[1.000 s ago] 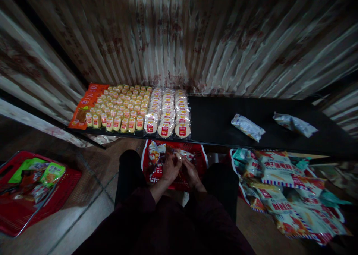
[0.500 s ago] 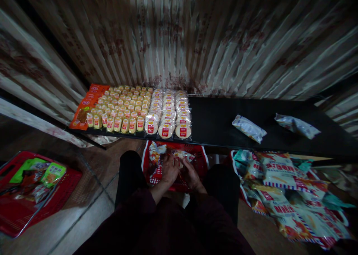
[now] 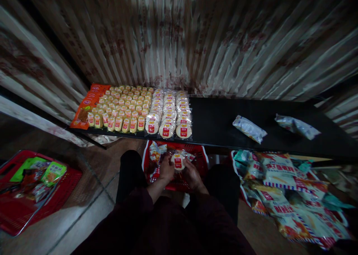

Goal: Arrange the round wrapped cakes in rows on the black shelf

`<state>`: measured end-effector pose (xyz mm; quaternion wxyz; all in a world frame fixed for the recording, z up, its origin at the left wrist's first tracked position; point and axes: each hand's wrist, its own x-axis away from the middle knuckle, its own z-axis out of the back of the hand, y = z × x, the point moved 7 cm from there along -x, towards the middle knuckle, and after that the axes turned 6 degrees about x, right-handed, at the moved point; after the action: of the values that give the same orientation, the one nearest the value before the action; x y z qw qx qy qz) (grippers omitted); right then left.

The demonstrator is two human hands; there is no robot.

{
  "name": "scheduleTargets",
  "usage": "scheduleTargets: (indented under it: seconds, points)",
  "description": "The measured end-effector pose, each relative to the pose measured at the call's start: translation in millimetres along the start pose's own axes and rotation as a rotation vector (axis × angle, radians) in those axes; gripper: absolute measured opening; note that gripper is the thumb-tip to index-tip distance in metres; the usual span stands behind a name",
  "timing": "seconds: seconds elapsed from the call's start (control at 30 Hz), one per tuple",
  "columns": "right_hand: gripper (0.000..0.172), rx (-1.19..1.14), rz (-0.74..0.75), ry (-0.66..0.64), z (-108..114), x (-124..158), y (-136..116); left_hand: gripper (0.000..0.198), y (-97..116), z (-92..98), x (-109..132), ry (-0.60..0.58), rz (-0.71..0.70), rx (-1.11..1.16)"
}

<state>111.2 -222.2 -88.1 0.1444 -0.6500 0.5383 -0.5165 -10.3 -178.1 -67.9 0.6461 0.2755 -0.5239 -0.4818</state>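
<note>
A round pale cracker in clear wrap with a red label [image 3: 178, 161] is held between my two hands, over the red basket [image 3: 206, 159] below the shelf edge. My left hand [image 3: 167, 169] grips its left side and my right hand [image 3: 192, 175] its right side. Beside my left hand, a white and blue packet [image 3: 157, 150] lies in the basket. Just beyond, on the black shelf [image 3: 212, 120], stand columns of similar wrapped round crackers [image 3: 165, 130], with rows of small yellow packets [image 3: 125, 125] to their left.
Orange packets [image 3: 83, 115] lie at the shelf's left end, two white packets [image 3: 249, 128] on its right half. A basket heaped with snack bags [image 3: 279, 171] stands on the right; another red basket [image 3: 69, 180] is on the floor at left. A patterned curtain [image 3: 173, 42] hangs behind.
My hands have moved slightly apart, and the round cracker's labelled face, mostly covered before, now shows between them.
</note>
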Motion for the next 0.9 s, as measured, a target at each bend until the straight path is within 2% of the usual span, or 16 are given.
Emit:
scheduleTargets:
  seconds: [0.1,0.37,0.6,0.73,0.9]
  points:
    - [0.038,-0.014,-0.033,0.023,1,0,1,0.031,-5,-0.5,-2,-0.041,0.050,0.039]
    - [0.043,-0.023,-0.022,0.053,2,2,-5,0.023,4,9.1,-1,-0.008,-0.008,0.085]
    - [0.041,0.053,0.014,0.019,-1,5,-14,0.019,13,8.3,2,-0.029,-0.025,0.198]
    - [0.045,0.085,0.030,0.025,2,5,-17,0.020,14,6.9,1,-0.031,-0.034,0.240]
    - [0.049,0.092,0.036,-0.029,-3,10,-22,0.019,18,7.6,0,-0.036,-0.084,0.276]
